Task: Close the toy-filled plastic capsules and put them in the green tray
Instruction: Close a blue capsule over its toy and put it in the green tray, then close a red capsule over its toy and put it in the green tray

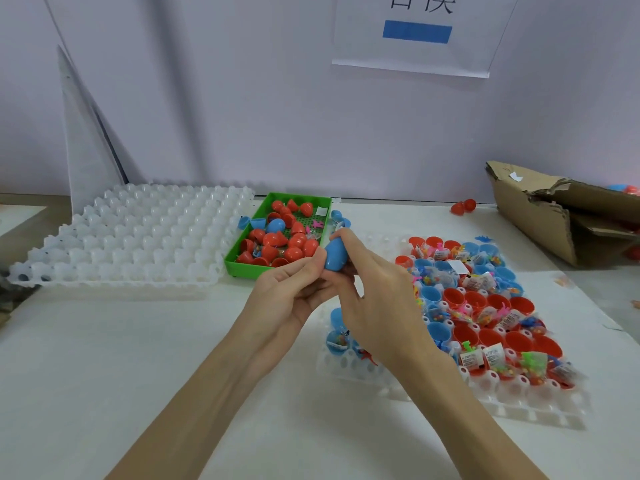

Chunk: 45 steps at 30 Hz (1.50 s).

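While both hands work at mid-frame, entries run left to right.

Far left: empty white cell tray (138,233) lies flat on the tabletop (104,358); not part of this step.

Green tray (242,263): just right of the white one, holding mostly red capsules and halves, one blue capsule and a few loose toys. Free floor shows only at its far right corner.

Left hand (294,292): fingers curled under and round the lower end of the blue capsule (334,256), thumb against its side. It acts as the fixed support.

Blue capsule: held in the air just in front of the green tray's near right corner, tilted, tip pointing up and away. Seam hidden by fingers; cannot tell if it is fully snapped.

Right hand (377,292): fingers wrapped over the capsule's right side, index finger arched across the top, pinching it against the left hand.

Step in hand (judgement): pressing the two halves together. Keep the halves coaxial, squeeze evenly along the axis, check that no toy wrapper is caught in the seam, then lower it into the tray rather than dropping it.

Right: loaded cell tray (519,407) with open red and blue cups (485,334) carrying packeted toys; many still open.

Far right: torn cardboard box (540,216).
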Each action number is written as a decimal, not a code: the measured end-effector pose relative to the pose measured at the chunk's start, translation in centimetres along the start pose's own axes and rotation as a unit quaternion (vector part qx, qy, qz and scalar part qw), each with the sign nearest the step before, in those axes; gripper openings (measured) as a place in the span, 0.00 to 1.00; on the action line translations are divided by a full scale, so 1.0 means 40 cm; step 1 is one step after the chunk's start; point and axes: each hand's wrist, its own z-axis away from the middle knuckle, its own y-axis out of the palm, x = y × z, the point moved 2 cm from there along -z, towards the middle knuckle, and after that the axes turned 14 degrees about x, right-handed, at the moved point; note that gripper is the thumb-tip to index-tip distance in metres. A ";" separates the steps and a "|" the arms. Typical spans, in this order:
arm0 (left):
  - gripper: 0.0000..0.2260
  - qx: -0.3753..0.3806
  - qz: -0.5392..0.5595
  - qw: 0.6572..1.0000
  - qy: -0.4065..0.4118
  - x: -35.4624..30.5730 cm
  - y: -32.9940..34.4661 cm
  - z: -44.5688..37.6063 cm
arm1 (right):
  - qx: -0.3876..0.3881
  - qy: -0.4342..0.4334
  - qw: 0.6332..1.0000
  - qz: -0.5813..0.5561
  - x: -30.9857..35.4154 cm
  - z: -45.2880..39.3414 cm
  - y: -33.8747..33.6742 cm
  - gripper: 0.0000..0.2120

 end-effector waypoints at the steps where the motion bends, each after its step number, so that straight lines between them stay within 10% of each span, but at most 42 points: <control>1: 0.18 -0.001 0.000 1.000 -0.004 0.001 0.000 -0.001 | 0.006 0.001 1.000 0.000 -0.003 0.001 -0.002 0.20; 8: 0.15 0.008 0.011 1.000 0.008 -0.002 -0.005 -0.005 | 0.003 -0.003 1.000 -0.018 -0.007 0.000 0.010 0.26; 14: 0.13 -0.084 -0.241 0.960 0.118 -0.010 -0.012 0.005 | 0.002 0.035 0.999 -0.012 -0.011 0.005 0.020 0.26; 21: 0.15 -0.125 -0.292 0.940 0.124 0.000 -0.015 -0.002 | 0.041 0.165 0.975 -0.142 -0.005 0.007 -0.006 0.19; 23: 0.10 -0.172 -0.267 0.940 0.121 -0.007 -0.032 -0.005 | 0.032 0.259 0.885 -0.385 -0.028 -0.011 -0.051 0.15; 27: 0.18 -0.198 -0.204 0.953 0.108 -0.014 -0.053 -0.007 | -0.099 0.210 0.561 -0.795 -0.177 -0.125 -0.270 0.12; 29: 0.20 -0.199 -0.196 0.955 0.094 -0.011 -0.051 -0.007 | -0.190 0.165 0.528 -0.811 -0.257 -0.183 -0.382 0.17; 31: 0.21 -0.200 -0.192 0.957 0.083 -0.009 -0.049 -0.007 | -0.207 0.213 0.583 -0.756 -0.323 -0.197 -0.423 0.20; 36: 0.19 -0.197 -0.196 0.957 0.081 -0.014 -0.052 -0.010 | 0.029 0.382 0.907 -0.177 -0.440 -0.115 -0.356 0.10; 45: 0.21 -0.189 -0.208 0.957 0.070 -0.010 -0.057 -0.010 | 0.214 0.260 0.934 0.117 -0.429 -0.142 -0.223 0.11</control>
